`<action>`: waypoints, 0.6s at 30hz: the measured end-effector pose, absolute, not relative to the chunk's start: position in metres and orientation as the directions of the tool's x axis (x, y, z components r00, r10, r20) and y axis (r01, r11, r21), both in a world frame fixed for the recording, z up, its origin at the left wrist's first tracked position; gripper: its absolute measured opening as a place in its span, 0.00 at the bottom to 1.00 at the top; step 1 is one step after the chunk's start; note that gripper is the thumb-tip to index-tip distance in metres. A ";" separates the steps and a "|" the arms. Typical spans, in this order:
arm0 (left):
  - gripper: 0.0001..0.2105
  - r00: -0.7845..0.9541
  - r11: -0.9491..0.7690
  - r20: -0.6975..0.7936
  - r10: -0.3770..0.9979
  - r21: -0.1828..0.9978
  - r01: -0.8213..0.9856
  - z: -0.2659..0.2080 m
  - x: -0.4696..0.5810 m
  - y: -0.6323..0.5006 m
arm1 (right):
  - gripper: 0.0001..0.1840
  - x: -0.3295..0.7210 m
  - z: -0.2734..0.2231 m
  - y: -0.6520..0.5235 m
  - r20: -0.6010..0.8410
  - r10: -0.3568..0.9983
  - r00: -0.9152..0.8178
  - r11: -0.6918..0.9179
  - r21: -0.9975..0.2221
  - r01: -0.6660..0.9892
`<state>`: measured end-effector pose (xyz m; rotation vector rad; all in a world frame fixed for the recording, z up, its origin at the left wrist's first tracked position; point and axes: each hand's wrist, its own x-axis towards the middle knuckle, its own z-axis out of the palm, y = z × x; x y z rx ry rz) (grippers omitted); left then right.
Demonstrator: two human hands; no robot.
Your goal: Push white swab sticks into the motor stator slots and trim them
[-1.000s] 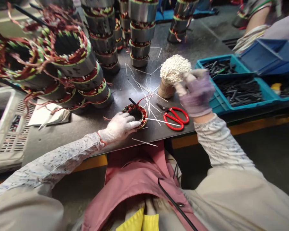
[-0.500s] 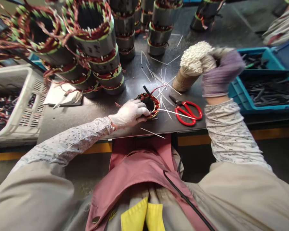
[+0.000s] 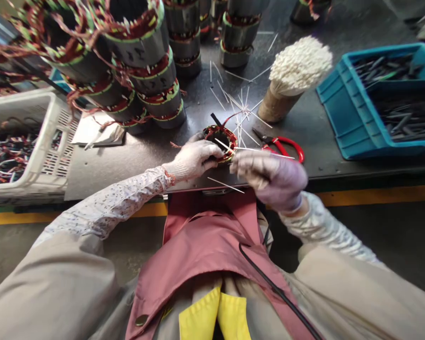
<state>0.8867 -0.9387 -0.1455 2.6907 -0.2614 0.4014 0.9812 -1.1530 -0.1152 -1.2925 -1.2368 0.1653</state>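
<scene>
Two gloved hands meet over the tabletop (image 3: 141, 163) in the head view. The left hand (image 3: 200, 158) curls onto the eight o'clock rim of a wire-wound stator (image 3: 232, 137), at seven o'clock from the scattered white sticks (image 3: 245, 112). The right hand (image 3: 271, 179), blurred, seems narrowly pinched on a slim stick (image 3: 224, 145). I'd pin the stator and pinch nearer the tip against bending. The stick's long axis runs four to ten o'clock, tip at ten; the stator's bore opens upward.
</scene>
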 end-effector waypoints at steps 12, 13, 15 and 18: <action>0.14 0.971 -0.923 0.208 -0.117 0.338 -0.184 -0.140 0.899 -0.945 | 0.13 0.925 -0.181 -1.201 0.380 0.538 0.753 0.243 -0.925 0.294; 0.14 0.971 -0.921 0.210 -0.119 0.341 -0.186 -0.141 0.900 -0.945 | 0.13 0.927 -0.179 -1.201 0.374 0.500 0.781 0.235 -0.927 0.293; 0.13 0.970 -0.918 0.207 -0.124 0.347 -0.192 -0.141 0.901 -0.943 | 0.15 0.932 -0.173 -1.203 0.415 0.492 0.765 0.220 -0.910 0.352; 0.13 0.972 -0.915 0.194 -0.131 0.353 -0.194 -0.141 0.901 -0.940 | 0.14 0.937 -0.163 -1.208 0.479 0.660 0.579 0.219 -0.860 0.462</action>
